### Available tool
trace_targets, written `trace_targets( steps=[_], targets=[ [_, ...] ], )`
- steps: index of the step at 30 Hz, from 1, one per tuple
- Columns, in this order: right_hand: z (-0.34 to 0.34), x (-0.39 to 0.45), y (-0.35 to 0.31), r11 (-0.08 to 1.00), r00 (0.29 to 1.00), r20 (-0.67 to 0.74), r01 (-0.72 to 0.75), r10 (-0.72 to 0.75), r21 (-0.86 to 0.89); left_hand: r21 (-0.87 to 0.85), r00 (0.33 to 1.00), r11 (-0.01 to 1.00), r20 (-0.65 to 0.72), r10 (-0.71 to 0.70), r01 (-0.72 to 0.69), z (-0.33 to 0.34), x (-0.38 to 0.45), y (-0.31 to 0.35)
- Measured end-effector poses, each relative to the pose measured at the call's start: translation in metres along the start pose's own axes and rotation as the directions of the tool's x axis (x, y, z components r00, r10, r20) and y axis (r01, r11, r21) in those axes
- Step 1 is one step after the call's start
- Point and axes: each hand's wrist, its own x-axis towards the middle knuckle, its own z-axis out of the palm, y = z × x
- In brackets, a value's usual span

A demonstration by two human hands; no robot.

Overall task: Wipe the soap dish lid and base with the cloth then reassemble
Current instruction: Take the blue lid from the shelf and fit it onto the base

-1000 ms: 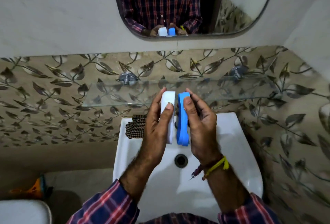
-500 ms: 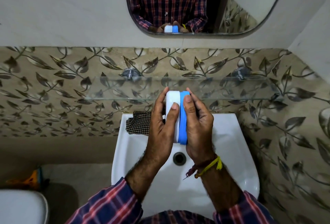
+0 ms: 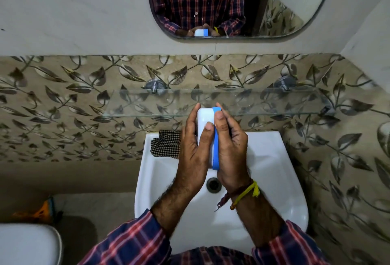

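Above a white washbasin, a person presses the two halves of a soap dish together on edge — the white half on the left, the blue half on the right, their rims meeting with no gap showing along the visible seam; which half is lid and which base cannot be told from this angle. The left hand curls round the white half, thumb laid across its upper face and fingers wrapped behind; the right hand grips the blue half the same way, thumb tip at the seam — a mirrored hold that seems meant to squeeze the halves shut from both sides. The dish is held upright between the palms, over the drain and just below the glass shelf, probably so the edges can be lined up in plain sight; the checked cloth lies bunched on the basin's back-left corner, apart from both hands, which suggests the wiping is done and only the closing is in hand; a wall mirror above reflects the dish and a plaid shirt.
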Motion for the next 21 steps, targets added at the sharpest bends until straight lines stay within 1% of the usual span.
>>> trace_targets(
  steps=[5,8,10,11,13,15,17,19,21],
  targets=[
    [0.005,-0.003,-0.001,0.999,0.999,-0.046,-0.004,0.006,0.033,0.055,0.998,0.998,0.065,-0.013,0.010,-0.003,-0.001,0.000],
    [0.007,-0.004,-0.001,0.998,0.998,-0.063,-0.007,0.011,0.063,0.100,0.996,0.995,0.092,0.010,-0.019,-0.003,-0.004,0.004],
    [0.009,-0.004,-0.001,0.996,0.998,-0.065,-0.013,0.018,0.085,0.166,0.992,0.984,0.118,0.038,-0.057,-0.005,-0.002,0.006],
    [0.008,-0.004,0.000,0.995,0.997,-0.071,-0.020,0.027,0.099,0.211,0.988,0.974,0.147,0.048,-0.079,-0.007,0.001,0.007],
    [0.006,-0.002,0.000,0.987,0.995,-0.080,-0.046,0.059,0.153,0.259,0.964,0.959,0.262,0.047,-0.117,-0.015,0.006,0.012],
    [0.001,0.000,-0.004,0.982,0.997,-0.063,-0.031,0.043,0.187,0.224,0.915,0.967,0.403,0.024,-0.124,-0.025,0.012,0.019],
    [-0.003,0.004,-0.010,0.985,1.000,-0.025,-0.001,0.005,0.170,0.208,0.876,0.971,0.482,0.005,-0.120,-0.035,0.019,0.026],
    [-0.009,0.010,-0.015,0.991,1.000,0.017,0.016,-0.019,0.136,0.262,0.880,0.957,0.475,-0.014,-0.127,-0.043,0.026,0.030],
    [-0.017,0.018,-0.019,0.990,0.999,0.031,0.032,-0.036,0.134,0.269,0.925,0.959,0.380,-0.017,-0.093,-0.049,0.030,0.033]
  ],
)
